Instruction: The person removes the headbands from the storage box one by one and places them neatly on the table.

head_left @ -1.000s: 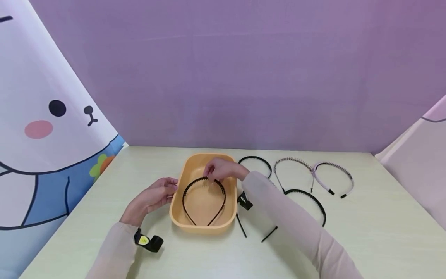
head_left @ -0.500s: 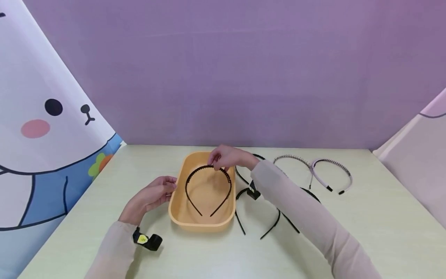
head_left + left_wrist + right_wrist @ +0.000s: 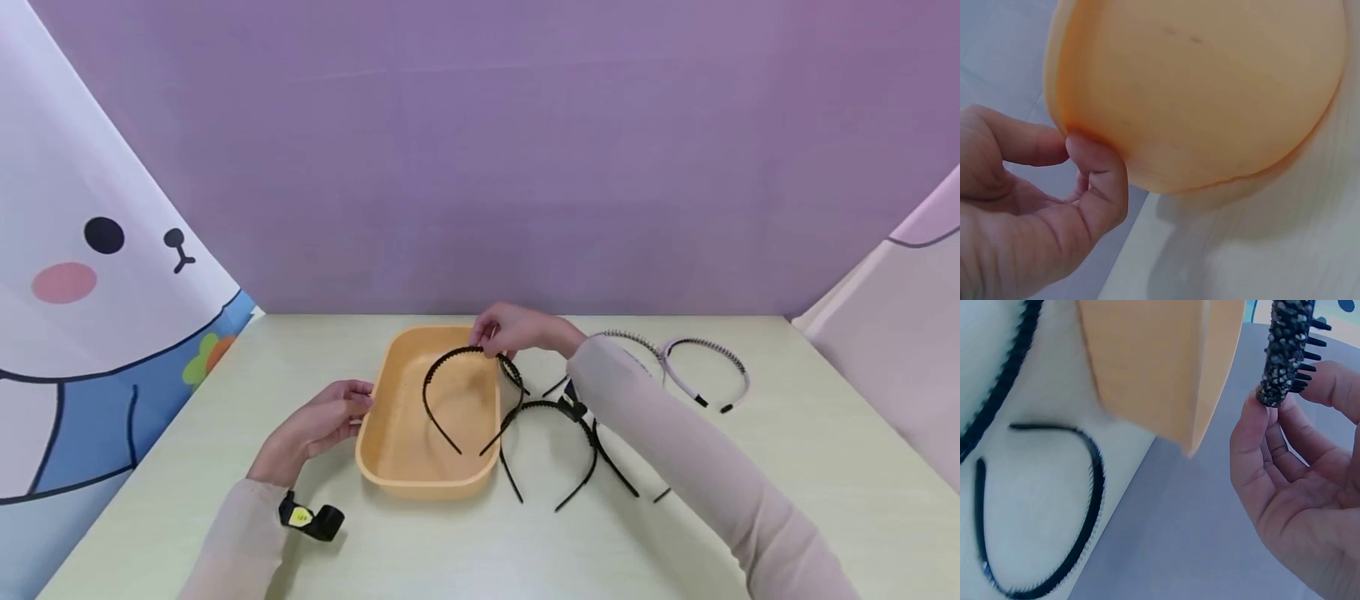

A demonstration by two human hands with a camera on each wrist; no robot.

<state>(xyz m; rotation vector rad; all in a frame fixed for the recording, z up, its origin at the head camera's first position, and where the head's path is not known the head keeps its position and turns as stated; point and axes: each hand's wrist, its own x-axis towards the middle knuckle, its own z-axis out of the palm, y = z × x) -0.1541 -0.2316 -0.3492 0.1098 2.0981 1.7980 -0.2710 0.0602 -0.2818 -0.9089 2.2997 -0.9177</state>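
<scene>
My left hand (image 3: 322,425) pinches the left rim of a yellow-orange plastic tub (image 3: 427,490) between thumb and bent forefinger, as the left wrist view shows. Over the tub's right part, my right hand (image 3: 521,327) holds a black toothed headband (image 3: 1286,347) by the top of its arch. Dark speckles cover the band's outer side, and its comb teeth face inward. In the head view the band's two ends point down and toward me, with one end close to the tub's right rim. Bare floor shows inside the tub.
Right of the tub, several headbands lie on the pale table: a black headband (image 3: 540,404) close to the rim, others partly under my right sleeve (image 3: 675,442), a grey toothed one (image 3: 630,336) and a lilac headband (image 3: 738,367). A purple backdrop (image 3: 525,167) stands behind.
My right hand has lifted the headband up and moved it rightward from inside the tub toward its right rim. The left hand keeps its grip on the tub.
</scene>
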